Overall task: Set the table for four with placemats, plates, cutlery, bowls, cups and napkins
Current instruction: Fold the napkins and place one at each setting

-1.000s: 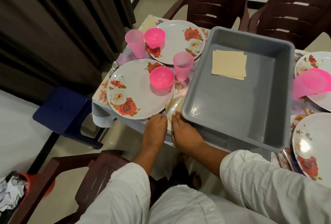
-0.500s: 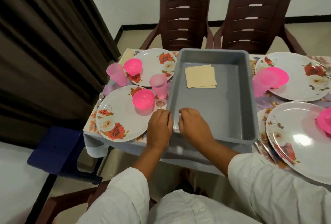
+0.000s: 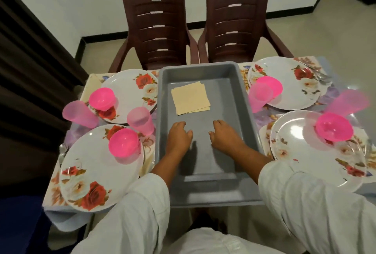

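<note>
Both hands have left the near-left corner of the grey tray [image 3: 215, 200], where 1 second ago they were busy at the edge of the near-left plate [image 3: 85, 176], and now sit inside the tray over its floor. The left hand [image 3: 179, 136] and right hand [image 3: 225, 136] are side by side but apart, fingers loosely curled and grasping nothing; whether the fingertips touch the tray floor I cannot tell. The view has also swung up and to the centre, so all 4 places now show.

Just beyond the hands, in the far half of the tray, lies the small stack of beige napkins [image 3: 190, 98], untouched and slightly fanned. It is the only thing left in the tray.

On the bench [image 3: 329, 91] the 4 floral plates each carry a pink bowl [image 3: 124, 145], and a pink cup [image 3: 140, 120] stands at each place; the far-right ones are blurred. A spoon [image 3: 62, 150] lies left of the near-left plate, and a pale strip [image 3: 147, 164] between that plate and the tray may be a napkin already laid.

My reading is that 1 place has just been finished and the hands are heading for the next napkin. Plates, bowls and cups look done, so napkins for the remaining places appear to be what is left. The sheets are thin and stacked, so peeling off only 1 will need a careful pinch.
</note>
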